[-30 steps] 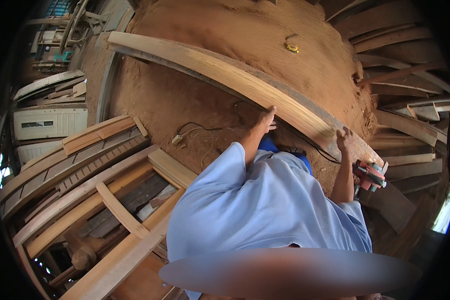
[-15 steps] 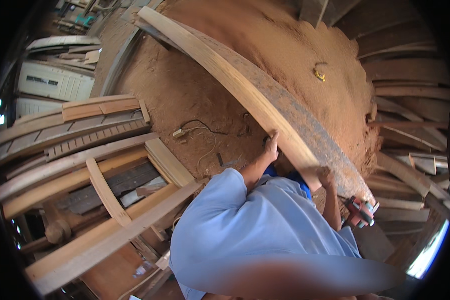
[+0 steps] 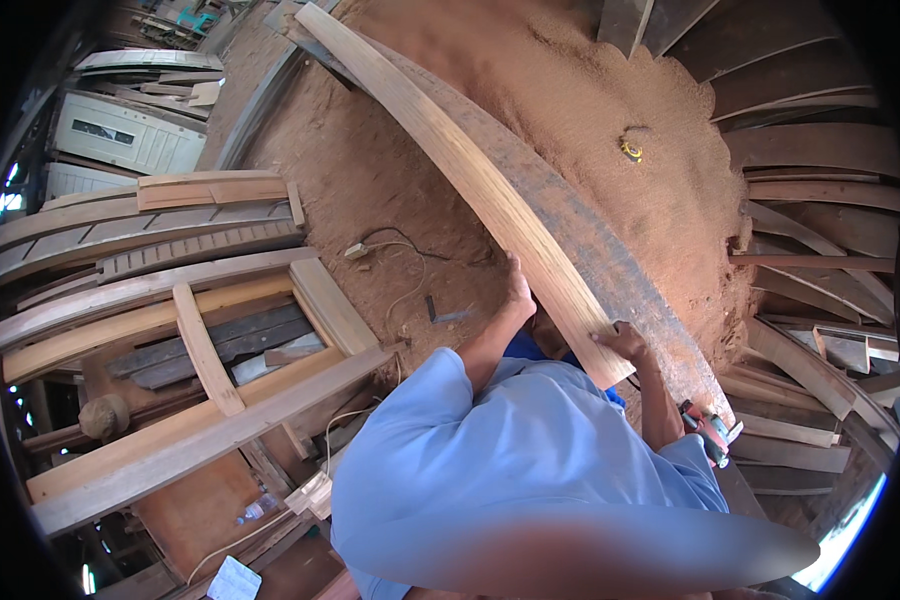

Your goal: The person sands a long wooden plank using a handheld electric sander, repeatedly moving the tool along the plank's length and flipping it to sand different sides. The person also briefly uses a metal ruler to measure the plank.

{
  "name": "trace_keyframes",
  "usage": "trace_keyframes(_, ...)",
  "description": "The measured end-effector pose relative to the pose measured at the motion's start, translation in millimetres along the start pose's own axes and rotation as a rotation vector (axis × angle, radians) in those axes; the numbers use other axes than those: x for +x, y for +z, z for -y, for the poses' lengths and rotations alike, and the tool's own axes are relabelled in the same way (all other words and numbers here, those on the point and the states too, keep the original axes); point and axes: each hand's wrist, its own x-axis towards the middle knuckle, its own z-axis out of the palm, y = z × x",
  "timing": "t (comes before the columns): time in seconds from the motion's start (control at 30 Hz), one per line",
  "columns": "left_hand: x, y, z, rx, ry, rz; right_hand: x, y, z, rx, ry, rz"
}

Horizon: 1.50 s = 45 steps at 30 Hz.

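A long, pale wooden plank (image 3: 450, 150) lies slanting from the far left towards my body, on a worn grey-brown bench board (image 3: 580, 205). My left hand (image 3: 518, 290) holds the plank's left edge close to its near end; some of its fingers are hidden beneath the wood. On the opposite edge, my right hand (image 3: 627, 345) grips the plank with the thumb over the top face. A red and teal power tool (image 3: 712, 432) rests at the near right end of the bench board, beside my right forearm.
Reddish sawdust (image 3: 660, 200) covers the ground beyond the bench, with a yellow tape measure (image 3: 631, 150) on it. A cable (image 3: 395, 243) and a small square (image 3: 448, 313) lie left of the bench. Wooden frames (image 3: 170, 290) are stacked at left, boards (image 3: 820, 150) at right.
The plank's near end has shifted slightly left. My right hand has gone from the near end to the right edge, now thumb on top. My left hand has moved slightly left, and the view has shifted.
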Motion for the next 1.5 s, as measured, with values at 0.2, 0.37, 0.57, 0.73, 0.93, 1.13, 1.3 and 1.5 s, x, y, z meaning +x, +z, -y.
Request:
trace_keyframes(0.2, -53, 68, -41, 0.239, -0.036, 0.042, -42, -18, 14, -0.183, -0.082, -0.361)
trace_keyframes(0.37, 10, 36, -42, 0.473, -0.079, -0.075, -54, -26, 47, -0.534, 0.072, -0.498)
trace_keyframes(0.57, 10, 57, -38, 0.742, 0.064, 0.103, -38, -30, 66, -0.579, 0.146, -0.359)
trace_keyframes(0.73, 13, 3, -36, 1.015, -0.042, 0.418, -24, -20, 59, -0.521, 0.137, -0.334)
trace_keyframes(0.93, -59, -69, -107, 1.174, -0.215, 0.756, -46, -13, 114, -0.624, -0.006, -0.501)
trace_keyframes(1.13, -58, -126, -108, 0.845, -0.151, 0.681, 3, 34, 206, -0.218, -0.400, 0.082)
trace_keyframes(1.3, -61, -132, -123, 1.063, -0.097, 0.633, 12, 47, 243, -0.105, -0.322, 0.441)
trace_keyframes(1.5, -68, -120, -123, 0.613, -0.369, 0.716, 23, 45, 235, -0.093, -0.247, 0.490)
